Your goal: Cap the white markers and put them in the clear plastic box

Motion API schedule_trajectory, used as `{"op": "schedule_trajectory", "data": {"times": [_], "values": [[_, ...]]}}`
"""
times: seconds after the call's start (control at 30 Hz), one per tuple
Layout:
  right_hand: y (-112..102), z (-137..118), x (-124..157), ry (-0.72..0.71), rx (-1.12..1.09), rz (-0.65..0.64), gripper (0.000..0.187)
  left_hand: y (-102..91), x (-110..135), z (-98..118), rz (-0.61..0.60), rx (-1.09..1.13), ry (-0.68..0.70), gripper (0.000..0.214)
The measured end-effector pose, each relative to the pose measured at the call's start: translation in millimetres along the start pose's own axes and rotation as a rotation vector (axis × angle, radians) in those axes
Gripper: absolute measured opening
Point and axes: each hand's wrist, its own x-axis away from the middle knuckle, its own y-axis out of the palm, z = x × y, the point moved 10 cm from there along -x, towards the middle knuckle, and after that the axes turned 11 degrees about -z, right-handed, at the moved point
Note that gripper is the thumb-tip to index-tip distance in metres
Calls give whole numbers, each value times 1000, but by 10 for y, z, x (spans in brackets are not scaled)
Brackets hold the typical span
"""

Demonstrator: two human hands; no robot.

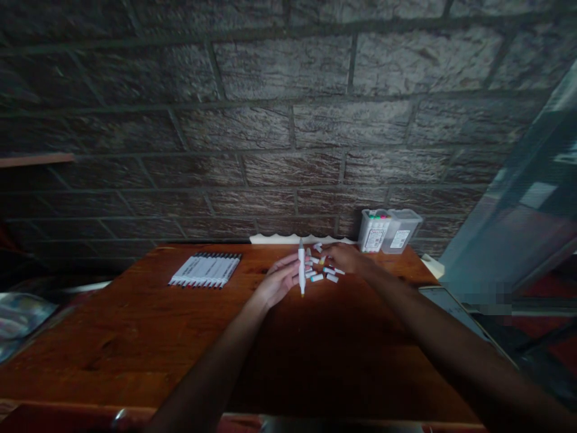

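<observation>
My left hand (278,279) holds a white marker (301,267) upright-ish, its tip pointing away from me, fingers closed around its barrel. My right hand (345,257) rests over a scatter of several small white marker caps (325,275) on the wooden table (135,337), its fingers curled down among them; what they pinch is hidden. A row of several white markers (205,270) lies side by side at the table's far left.
Two clear plastic marker boxes (389,231) stand at the table's back right, against a dark brick wall (288,120). A white strip (288,239) lies along the table's back edge. A flat tablet-like object (444,299) sits at the right edge.
</observation>
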Motion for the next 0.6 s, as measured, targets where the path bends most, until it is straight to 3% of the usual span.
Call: {"op": "schedule_trajectory", "data": {"times": [0.23, 0.43, 0.6], "values": [[104, -122, -170, -61, 149, -63, 31, 0, -6, 7, -17, 21, 10, 28], [31, -134, -133, -19, 208, -71, 21, -32, -13, -5, -3, 24, 19, 30], [-19, -113, -47, 24, 217, -65, 24, -32, -18, -15, -6, 17, 7, 31]]}}
